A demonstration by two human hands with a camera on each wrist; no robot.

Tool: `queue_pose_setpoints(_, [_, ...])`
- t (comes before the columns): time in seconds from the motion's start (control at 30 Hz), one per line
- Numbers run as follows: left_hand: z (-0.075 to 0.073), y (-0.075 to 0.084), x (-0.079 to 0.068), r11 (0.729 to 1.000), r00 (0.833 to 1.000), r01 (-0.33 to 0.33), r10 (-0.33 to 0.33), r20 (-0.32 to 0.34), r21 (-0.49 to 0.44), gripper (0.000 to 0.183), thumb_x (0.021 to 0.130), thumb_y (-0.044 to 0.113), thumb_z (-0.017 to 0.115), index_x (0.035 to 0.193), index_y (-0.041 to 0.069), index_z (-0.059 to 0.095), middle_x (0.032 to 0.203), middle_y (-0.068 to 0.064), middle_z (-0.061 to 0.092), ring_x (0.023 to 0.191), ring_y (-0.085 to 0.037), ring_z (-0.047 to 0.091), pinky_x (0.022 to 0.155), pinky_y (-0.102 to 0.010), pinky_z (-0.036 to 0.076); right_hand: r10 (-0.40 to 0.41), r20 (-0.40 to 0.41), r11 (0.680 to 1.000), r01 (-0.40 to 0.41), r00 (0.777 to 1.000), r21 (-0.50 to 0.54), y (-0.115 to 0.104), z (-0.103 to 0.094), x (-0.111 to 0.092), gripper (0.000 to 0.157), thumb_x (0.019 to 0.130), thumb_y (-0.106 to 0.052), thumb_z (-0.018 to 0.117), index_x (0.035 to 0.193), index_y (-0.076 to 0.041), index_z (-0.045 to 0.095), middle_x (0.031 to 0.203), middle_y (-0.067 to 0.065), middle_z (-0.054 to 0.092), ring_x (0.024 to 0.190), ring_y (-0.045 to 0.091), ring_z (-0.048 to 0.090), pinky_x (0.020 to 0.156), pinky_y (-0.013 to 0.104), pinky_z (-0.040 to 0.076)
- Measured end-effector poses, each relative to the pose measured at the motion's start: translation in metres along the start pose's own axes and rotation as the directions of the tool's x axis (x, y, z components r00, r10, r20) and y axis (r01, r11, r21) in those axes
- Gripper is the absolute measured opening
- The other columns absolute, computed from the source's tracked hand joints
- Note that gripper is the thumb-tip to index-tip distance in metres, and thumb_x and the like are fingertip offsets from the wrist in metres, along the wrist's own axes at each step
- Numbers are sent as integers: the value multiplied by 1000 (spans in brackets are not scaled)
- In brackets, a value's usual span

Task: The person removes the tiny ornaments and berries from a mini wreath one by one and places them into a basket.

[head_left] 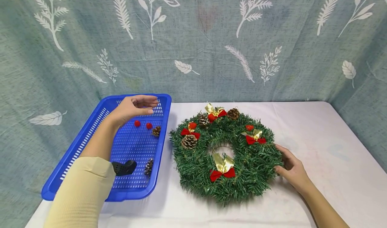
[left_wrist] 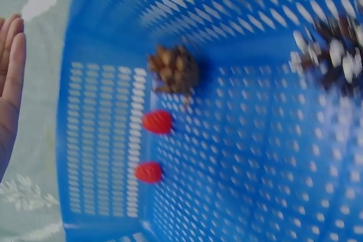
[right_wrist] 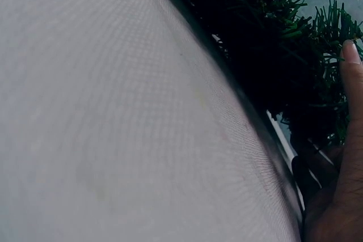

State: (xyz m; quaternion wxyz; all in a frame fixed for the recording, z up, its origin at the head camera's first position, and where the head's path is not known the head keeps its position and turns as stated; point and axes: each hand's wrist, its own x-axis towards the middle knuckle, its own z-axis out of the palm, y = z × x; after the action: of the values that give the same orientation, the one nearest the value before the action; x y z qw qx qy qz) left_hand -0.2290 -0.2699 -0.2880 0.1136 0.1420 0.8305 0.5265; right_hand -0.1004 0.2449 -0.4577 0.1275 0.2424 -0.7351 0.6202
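Observation:
A green wreath (head_left: 254,174) lies on the white table, dressed with red-and-gold bows (head_left: 222,167), pine cones (head_left: 189,142) and red berries. My right hand (head_left: 291,167) grips its right edge; in the right wrist view the thumb (right_wrist: 353,83) lies against the needles and the other fingers are partly hidden in shadow. Over the blue basket (head_left: 160,147) hovers my left hand (head_left: 133,107), fingers loosely extended and holding nothing. Inside the basket sit two red berries (left_wrist: 157,122), a brown pine cone (left_wrist: 174,70) and a white-tipped pine cone (left_wrist: 334,55).
A black strap-like object (head_left: 124,167) lies in the basket beside the left forearm, perhaps part of the wrist camera's band. Behind the table (head_left: 317,127) hangs a grey-green curtain (head_left: 205,46) with white leaf prints. The basket's raised rim stands left of the wreath.

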Motion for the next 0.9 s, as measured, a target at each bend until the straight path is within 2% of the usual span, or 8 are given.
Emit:
queue_pose_setpoints(0.2, [9,25,0,995,998,-55,51,-41,-83,52,85,9,70,134,4,52,120,1,65,111,-11,60,89,-22,50,-2,-2,1000,2,1000,-14,0,1,1,68,78,12,66,140,4,40,129,-14,50,92,-1,48,77,9,40])
queue_pose_setpoints(0.33, [14,38,-1,992,993,-97,92,-68,-77,50,85,9,71,132,7,54,119,2,65,110,-11,60,89,-23,51,-6,4,1000,7,1000,-8,0,2,2,68,78,14,65,140,5,39,129,-13,51,91,-1,48,75,10,40])
queue_pose_setpoints(0.4, [18,46,-1,994,993,-92,86,-86,-59,51,84,13,73,131,8,55,119,3,65,111,-11,59,90,-22,50,-6,9,1000,6,1000,-1,1,2,2,68,78,14,65,140,5,39,130,-13,50,96,-3,49,77,8,40])
queue_pose_setpoints(0.47, [22,55,0,997,992,-76,72,-105,-35,52,83,17,74,131,9,56,120,1,65,112,-12,59,90,-22,50,-7,12,1000,7,1000,2,1,2,2,68,78,14,65,140,5,39,126,-14,51,91,-3,48,74,9,40])
queue_pose_setpoints(0.53, [27,63,1,998,991,-56,53,-122,-18,53,82,20,75,130,9,56,120,0,65,112,-12,59,90,-22,49,-5,10,1000,5,1000,1,1,2,2,68,78,16,64,140,5,39,128,-15,50,99,-6,50,80,6,40])
queue_pose_setpoints(0.67, [39,81,-1,997,986,-44,34,-162,-57,52,83,17,74,131,7,55,122,-3,64,111,-13,60,93,-23,49,9,15,1000,-9,1000,-21,0,2,0,70,77,18,62,141,5,38,132,-17,48,111,-8,48,88,4,38])
queue_pose_setpoints(0.8, [51,94,-10,991,970,-50,18,-244,-125,52,83,17,74,131,6,56,121,-5,64,109,-12,60,98,-27,46,16,12,999,-16,1000,-46,-1,1,0,70,77,16,63,141,3,38,125,-17,50,102,-7,51,80,4,40])
queue_pose_setpoints(0.9, [62,99,-18,984,944,-71,13,-331,-165,52,82,16,75,130,6,57,119,-5,65,109,-14,60,98,-26,46,15,10,999,-14,1000,-33,-2,0,-1,70,78,16,63,141,3,38,126,-16,50,104,-6,50,81,4,40])
